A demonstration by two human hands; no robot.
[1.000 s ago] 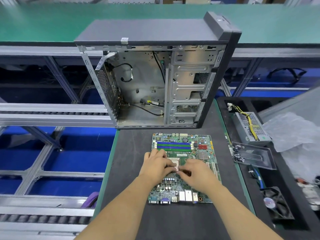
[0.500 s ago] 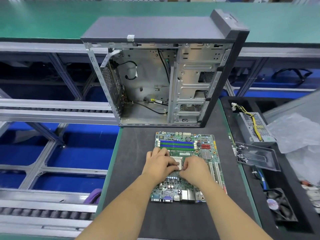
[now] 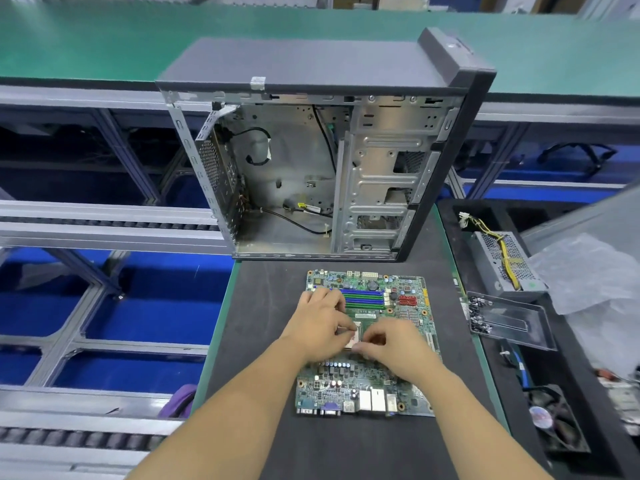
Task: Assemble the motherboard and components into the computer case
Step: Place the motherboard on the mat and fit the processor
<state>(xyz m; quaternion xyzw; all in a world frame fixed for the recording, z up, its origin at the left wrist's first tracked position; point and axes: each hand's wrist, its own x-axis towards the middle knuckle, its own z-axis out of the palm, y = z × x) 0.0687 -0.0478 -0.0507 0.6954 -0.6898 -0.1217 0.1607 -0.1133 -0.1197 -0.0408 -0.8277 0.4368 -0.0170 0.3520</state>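
Two hands, left hand (image 3: 320, 327) and right hand (image 3: 398, 344), fingers curled, pinching CPU (image 3: 354, 336) on motherboard (image 3: 367, 386), frame centre. Open computer case (image 3: 325, 161) above; power supply (image 3: 505, 261), screw tray (image 3: 509, 320) right.

A green conveyor belt (image 3: 104, 39) runs behind the dark counter (image 3: 263, 306); grey roller rails (image 3: 86, 223) cross a blue floor (image 3: 145, 323) beyond its left edge.

CPU socket (image 3: 358, 332): we see only a sliver between the left hand (image 3: 320, 327) and right hand (image 3: 398, 348); the rest is covered.
Grip: we cannot tell what the fingertips hold.
Motherboard (image 3: 367, 386) print: too small for us to read.
Fan (image 3: 554, 419): cut by the right edge.
Forearms: cut by the bottom edge.
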